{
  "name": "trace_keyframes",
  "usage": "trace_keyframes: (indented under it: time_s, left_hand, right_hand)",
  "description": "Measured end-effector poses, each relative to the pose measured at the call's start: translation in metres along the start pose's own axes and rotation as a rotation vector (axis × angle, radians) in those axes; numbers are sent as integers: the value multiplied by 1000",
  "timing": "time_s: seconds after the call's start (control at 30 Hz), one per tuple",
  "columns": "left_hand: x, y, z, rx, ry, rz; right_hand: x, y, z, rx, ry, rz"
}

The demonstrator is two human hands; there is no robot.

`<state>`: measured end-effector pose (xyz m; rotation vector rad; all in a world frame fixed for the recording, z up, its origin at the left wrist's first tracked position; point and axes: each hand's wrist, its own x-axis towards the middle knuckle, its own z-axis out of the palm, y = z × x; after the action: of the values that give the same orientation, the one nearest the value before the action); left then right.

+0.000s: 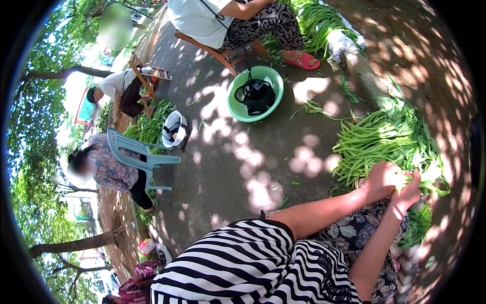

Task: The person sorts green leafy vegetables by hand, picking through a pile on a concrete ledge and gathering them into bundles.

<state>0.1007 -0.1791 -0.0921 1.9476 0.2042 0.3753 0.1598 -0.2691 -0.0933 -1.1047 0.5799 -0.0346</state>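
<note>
My left hand (382,180) and my right hand (408,192) are close together at the right of the view, above my lap. Both are closed round a few green vegetable stalks (433,186), whose ends stick out past my right hand and curl over. Just beyond my hands lies a large heap of leafy green stalks (377,142), which look like water spinach, with thin stems toward the left and leaves toward the right. A smaller clump of greens (419,225) sits below my right hand. My fingertips and the exact grip are partly hidden.
A green basin (277,104) holding a black item stands on the shaded pavement. Beyond it, a person on a wooden chair (202,48) sits by another heap of greens (319,25). At the left are a blue plastic chair (136,149), a white bucket (174,126) and other people.
</note>
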Motion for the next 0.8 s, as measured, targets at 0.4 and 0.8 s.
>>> trace_keyframes:
  time_s: [0.4, 0.8]
  left_hand:
    - [-14, -90, 7, 32, 17, -447]
    - [29, -122, 29, 463, -86, -109]
  right_hand:
    - [-7, -12, 1, -61, 60, -153]
    - [-11, -24, -9, 30, 111, -61]
